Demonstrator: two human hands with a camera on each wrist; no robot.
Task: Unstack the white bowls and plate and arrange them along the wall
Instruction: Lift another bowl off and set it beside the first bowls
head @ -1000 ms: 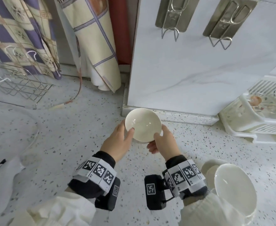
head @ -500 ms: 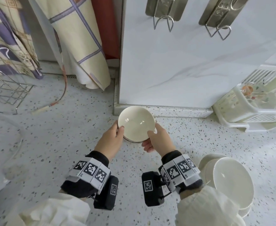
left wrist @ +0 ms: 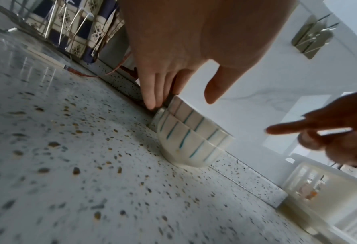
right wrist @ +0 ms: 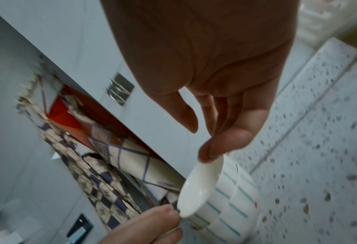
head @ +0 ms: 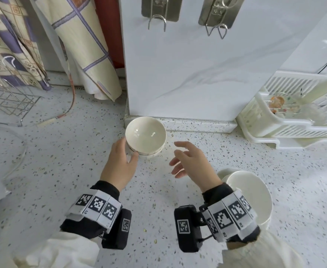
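While the white wall [head: 207, 74] looms ahead, the speckled desk [head: 62, 171] carries two nested bowls [head: 145, 135] right at its foot. Nearer the person's right side waits another stack [head: 249, 196], closest to the right hand [head: 189, 161], which hangs empty with fingers spread. The left hand [head: 120, 163] touches the nested bowls' near side, fingers fairly straight.

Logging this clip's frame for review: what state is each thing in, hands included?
Striped bowls: two nested, upright, on the counter by the wall base.
Left hand: fingers touching the bowls' side.
Right hand: off the bowls, fingers spread, holding nothing.
White stack: still stacked at the right, untouched.
Rack: standing against the wall, holding small items.
Hooks: bare.
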